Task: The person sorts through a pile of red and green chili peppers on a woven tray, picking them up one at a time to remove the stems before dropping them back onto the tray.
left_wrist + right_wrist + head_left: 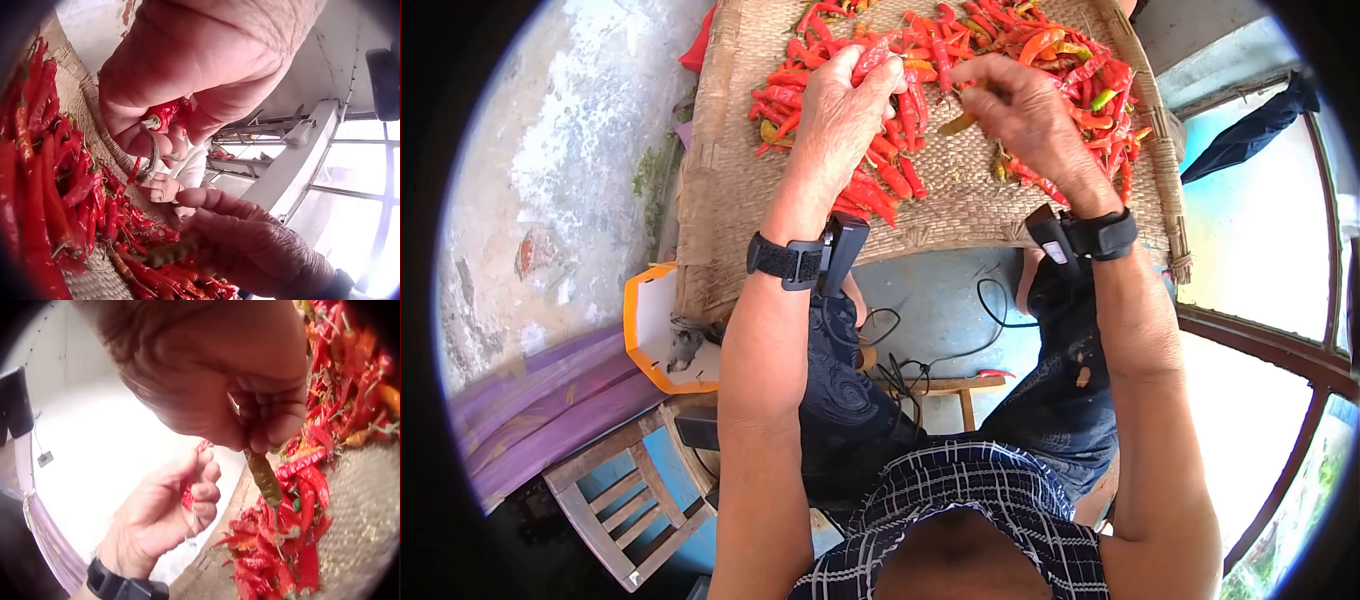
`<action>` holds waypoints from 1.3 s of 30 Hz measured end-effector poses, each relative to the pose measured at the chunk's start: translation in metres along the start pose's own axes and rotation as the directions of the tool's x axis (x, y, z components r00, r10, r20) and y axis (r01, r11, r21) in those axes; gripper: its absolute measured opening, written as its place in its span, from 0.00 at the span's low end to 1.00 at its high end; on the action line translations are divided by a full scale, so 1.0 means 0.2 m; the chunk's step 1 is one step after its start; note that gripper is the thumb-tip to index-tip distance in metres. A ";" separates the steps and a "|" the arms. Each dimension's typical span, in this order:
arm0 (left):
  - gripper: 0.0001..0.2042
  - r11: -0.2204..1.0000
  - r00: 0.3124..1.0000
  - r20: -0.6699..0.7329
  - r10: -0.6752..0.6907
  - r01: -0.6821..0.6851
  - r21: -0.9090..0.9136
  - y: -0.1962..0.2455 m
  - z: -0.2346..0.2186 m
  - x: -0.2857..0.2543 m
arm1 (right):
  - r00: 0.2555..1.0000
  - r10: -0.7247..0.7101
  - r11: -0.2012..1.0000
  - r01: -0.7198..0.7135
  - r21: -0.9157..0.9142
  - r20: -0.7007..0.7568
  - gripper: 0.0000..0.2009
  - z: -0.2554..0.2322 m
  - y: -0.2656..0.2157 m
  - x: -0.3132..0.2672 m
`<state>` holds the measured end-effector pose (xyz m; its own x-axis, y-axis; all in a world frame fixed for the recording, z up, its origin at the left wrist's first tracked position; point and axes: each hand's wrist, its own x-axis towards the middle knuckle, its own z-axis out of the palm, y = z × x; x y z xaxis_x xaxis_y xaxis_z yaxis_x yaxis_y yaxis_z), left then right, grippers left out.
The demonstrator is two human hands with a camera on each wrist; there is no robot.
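My left hand [835,120] is raised over the near left part of a woven tray [725,190]. Its fingers curl round a wrinkled red chili pepper [165,114], whose pale stem sticks out below them in the left wrist view. To the right, my right hand [1030,122] pinches a dull olive-green chili pepper [264,481] between thumb and fingers, its tip hanging down. Red chilies [890,180] lie in a pile under the left hand. Beneath and beyond the right hand spreads another heap of chilies [1090,85], mostly red with some orange and green ones.
A strip of woven surface runs between the two piles. Another person's hand [161,187] reaches in at the tray's far side. Black cables [920,370] hang between the knees above a wooden stool [945,386]. A wall stands left, a window [1250,230] right.
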<state>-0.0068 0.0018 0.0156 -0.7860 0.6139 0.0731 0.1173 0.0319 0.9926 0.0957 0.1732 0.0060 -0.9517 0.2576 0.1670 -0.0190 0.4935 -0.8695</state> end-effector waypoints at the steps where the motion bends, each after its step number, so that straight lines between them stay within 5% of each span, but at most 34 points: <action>1: 0.15 1.000 1.000 0.006 -0.003 0.003 0.027 0.00 0.00 0.00 | 0.996 -0.066 0.994 0.070 0.087 -0.057 0.07 -0.03 0.03 0.00; 7: 0.15 0.996 0.999 0.036 0.009 -0.012 0.089 -0.01 0.01 0.01 | 0.988 0.033 0.977 0.000 0.212 -0.151 0.11 -0.25 0.09 0.03; 10: 0.15 0.996 1.000 0.015 -0.002 0.001 0.085 -0.01 0.01 0.01 | 0.831 -0.069 0.933 0.250 0.259 -0.552 0.19 -0.33 0.14 0.06; 11: 0.15 0.997 1.000 0.000 -0.010 0.010 0.080 -0.01 0.01 0.01 | 0.831 -0.069 0.933 0.250 0.259 -0.552 0.19 -0.33 0.16 0.06; 14: 0.14 0.999 1.000 -0.016 -0.010 0.011 0.034 -0.01 0.00 0.02 | 0.890 0.051 0.988 0.022 0.155 -0.453 0.24 -0.30 0.19 0.03; 15: 0.14 0.999 1.000 -0.016 -0.009 0.010 0.033 0.00 0.00 0.02 | 0.894 0.046 0.991 -0.098 -0.094 -0.446 0.22 -0.24 0.14 0.03; 16: 0.13 1.000 1.000 -0.030 -0.004 0.005 0.030 0.01 -0.01 0.02 | 0.895 0.045 0.991 -0.097 -0.095 -0.444 0.22 -0.19 0.12 0.03; 18: 0.12 1.000 0.999 -0.053 0.002 -0.001 0.026 0.02 -0.03 0.02 | 0.931 -0.175 0.960 0.089 -0.265 -0.320 0.14 -0.09 0.10 0.04; 20: 0.11 1.000 0.996 -0.085 0.013 -0.011 0.019 0.02 -0.04 0.02 | 0.959 -0.142 0.944 0.057 -0.324 -0.247 0.12 0.01 0.06 0.05; 22: 0.11 1.000 0.995 -0.097 0.029 -0.029 0.002 0.02 -0.05 0.02 | 0.952 -0.278 0.927 0.232 -0.296 -0.124 0.11 0.11 0.12 0.08; 25: 0.11 0.999 0.994 -0.110 0.028 -0.031 -0.029 0.05 -0.06 0.01 | 0.969 -0.230 0.860 0.244 -0.448 0.086 0.14 0.24 0.18 0.09; 29: 0.10 0.999 0.993 -0.117 0.023 -0.028 -0.046 0.05 -0.06 0.00 | 0.993 -0.117 0.891 0.100 -0.443 -0.010 0.18 0.39 0.25 0.11; 32: 0.10 0.999 0.992 -0.120 0.029 -0.033 -0.033 0.05 -0.07 0.00 | 0.978 -0.161 0.896 0.087 -0.435 -0.136 0.20 0.44 0.26 0.13; 33: 0.12 0.998 0.992 -0.124 0.040 -0.044 -0.034 0.05 -0.07 0.00 | 0.993 -0.005 0.930 -0.037 -0.365 -0.116 0.20 0.45 0.25 0.15; 37: 0.13 0.999 0.991 -0.128 0.041 -0.043 -0.015 0.06 -0.07 -0.01 | 0.992 0.096 0.964 -0.114 -0.240 -0.085 0.19 0.43 0.26 0.16; 39: 0.13 0.998 0.991 -0.124 0.057 -0.059 -0.008 0.04 -0.08 0.00 | 0.989 0.124 0.989 -0.130 0.073 0.077 0.17 0.44 0.29 0.17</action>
<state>-0.0148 -0.0107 0.0254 -0.8470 0.5125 0.1413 0.1584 -0.0105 0.9873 0.0346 0.1380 -0.0788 -0.9675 0.2519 0.0215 0.0823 0.3940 -0.9154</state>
